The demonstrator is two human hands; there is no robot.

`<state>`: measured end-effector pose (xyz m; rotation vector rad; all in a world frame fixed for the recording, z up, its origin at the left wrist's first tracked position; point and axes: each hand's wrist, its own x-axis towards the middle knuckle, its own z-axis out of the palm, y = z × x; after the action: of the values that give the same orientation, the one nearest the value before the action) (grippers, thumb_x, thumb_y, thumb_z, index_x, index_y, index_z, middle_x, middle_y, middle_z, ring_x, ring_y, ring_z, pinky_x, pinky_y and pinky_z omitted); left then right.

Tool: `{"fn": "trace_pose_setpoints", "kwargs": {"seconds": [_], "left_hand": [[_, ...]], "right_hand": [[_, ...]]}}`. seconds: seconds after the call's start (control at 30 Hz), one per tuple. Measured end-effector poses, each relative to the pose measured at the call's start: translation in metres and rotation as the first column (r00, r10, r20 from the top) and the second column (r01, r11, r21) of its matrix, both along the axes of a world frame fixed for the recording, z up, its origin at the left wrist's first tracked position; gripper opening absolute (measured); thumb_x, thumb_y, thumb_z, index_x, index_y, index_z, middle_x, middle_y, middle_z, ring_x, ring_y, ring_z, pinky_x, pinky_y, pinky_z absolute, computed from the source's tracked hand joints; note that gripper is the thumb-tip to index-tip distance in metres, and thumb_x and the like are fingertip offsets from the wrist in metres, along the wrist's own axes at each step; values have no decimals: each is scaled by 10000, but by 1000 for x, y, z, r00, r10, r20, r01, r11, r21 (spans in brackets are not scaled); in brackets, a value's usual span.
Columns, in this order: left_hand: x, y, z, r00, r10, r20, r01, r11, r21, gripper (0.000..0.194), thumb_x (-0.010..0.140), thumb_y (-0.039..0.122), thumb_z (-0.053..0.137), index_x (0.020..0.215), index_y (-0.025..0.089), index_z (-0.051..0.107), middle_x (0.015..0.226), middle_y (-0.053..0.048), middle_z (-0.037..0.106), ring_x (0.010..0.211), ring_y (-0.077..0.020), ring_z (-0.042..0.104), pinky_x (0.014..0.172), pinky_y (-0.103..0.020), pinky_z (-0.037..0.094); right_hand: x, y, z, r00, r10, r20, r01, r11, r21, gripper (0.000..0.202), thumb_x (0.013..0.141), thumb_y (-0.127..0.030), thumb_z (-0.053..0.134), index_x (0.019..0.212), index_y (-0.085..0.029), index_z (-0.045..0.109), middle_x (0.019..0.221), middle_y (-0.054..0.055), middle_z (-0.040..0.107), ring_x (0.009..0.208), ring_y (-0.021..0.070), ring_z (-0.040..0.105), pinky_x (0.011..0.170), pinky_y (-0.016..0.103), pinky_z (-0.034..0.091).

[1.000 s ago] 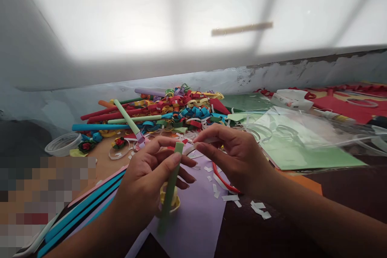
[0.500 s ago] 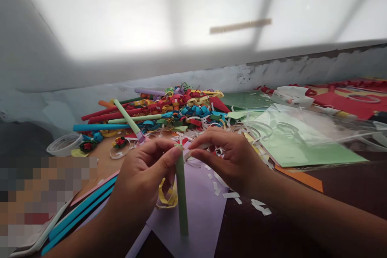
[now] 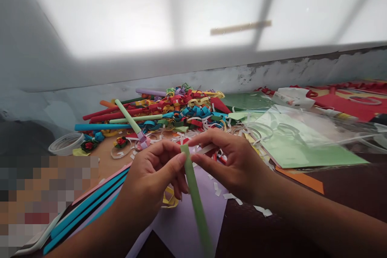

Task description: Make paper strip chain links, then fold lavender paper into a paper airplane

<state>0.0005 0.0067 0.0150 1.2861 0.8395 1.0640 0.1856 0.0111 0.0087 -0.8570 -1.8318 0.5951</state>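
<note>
A light green paper strip (image 3: 195, 193) hangs slantwise, its upper end between the thumb and fingers of my left hand (image 3: 157, 173). Close by on the right, the thumb and forefinger tips of my right hand (image 3: 229, 157) meet the strip's edge near the top. A narrow whitish strip (image 3: 208, 149) shows between those right-hand fingers; its far end is hidden. Beneath both hands lies a lilac paper sheet (image 3: 208, 213). A yellow paper ring (image 3: 170, 198) sits below my left fingers, partly covered by them.
Colourful paper chains and rolled paper sticks (image 3: 175, 109) are heaped against the wall. Blue paper strips (image 3: 90, 205) lie at left, near a white tape roll (image 3: 66, 143). White scraps (image 3: 232, 197) litter the dark tabletop. Green sheets in plastic (image 3: 308, 145) lie at right.
The green strip has swung from nearly upright to a slant, its lower end moving right and toward me. My left hand has shifted slightly right, closer to my right hand.
</note>
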Motion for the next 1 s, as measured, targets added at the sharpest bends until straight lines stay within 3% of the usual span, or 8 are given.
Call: {"fn": "trace_pose_setpoints", "kwargs": {"seconds": [0.1,0.2,0.37,0.57,0.73,0.9,1.0], "left_hand": [[0,1,-1,1000,-6,6,6,1000,-10,216,834,357,750,837,185,620,579,9,697,493,-119,651,443,-169,508],[1,-1,-1,999,-48,-19,48,998,-28,220,855,375,731,857,195,605,588,15,698,502,-120,652,454,-176,504],[2,-7,1,994,-73,-77,72,997,-14,221,859,392,734,845,196,631,600,19,697,531,-108,648,504,-180,507],[1,-7,2,999,-28,-42,29,1000,7,188,860,375,740,875,205,663,627,28,692,556,-100,644,541,-184,517],[1,-6,1,998,37,-46,-34,998,46,164,853,357,744,850,206,679,691,26,689,598,-100,635,575,-194,533],[1,-5,-1,998,56,7,-56,996,67,172,829,378,766,849,225,689,797,14,692,717,-118,635,648,-208,555],[0,-6,-2,1000,24,4,-24,996,86,187,825,394,769,852,227,689,794,11,687,731,-121,629,669,-211,554]], "right_hand": [[0,1,-1,999,-49,9,48,997,66,114,926,-296,658,881,-211,717,809,7,705,758,152,622,685,281,468],[0,1,-3,994,-103,-26,104,994,30,167,954,-341,621,879,-209,693,749,-14,673,695,134,592,628,262,441],[-2,0,-5,996,-71,-61,71,997,-3,290,1004,-405,522,835,-206,648,717,-20,623,666,124,558,606,256,426],[1,-2,-1,998,41,51,-41,999,3,170,949,-317,606,1060,-203,667,920,32,709,799,160,664,687,285,509],[4,1,2,994,33,105,-45,992,115,115,963,-229,584,1022,-211,681,952,32,733,880,172,678,800,320,524],[4,2,2,994,60,94,-68,995,77,191,984,-250,577,1139,-218,684,1099,41,746,1000,180,681,893,340,517],[3,2,-1,999,37,35,-38,998,41,159,973,-253,594,1087,-219,699,996,23,759,884,161,689,800,310,531]]}}
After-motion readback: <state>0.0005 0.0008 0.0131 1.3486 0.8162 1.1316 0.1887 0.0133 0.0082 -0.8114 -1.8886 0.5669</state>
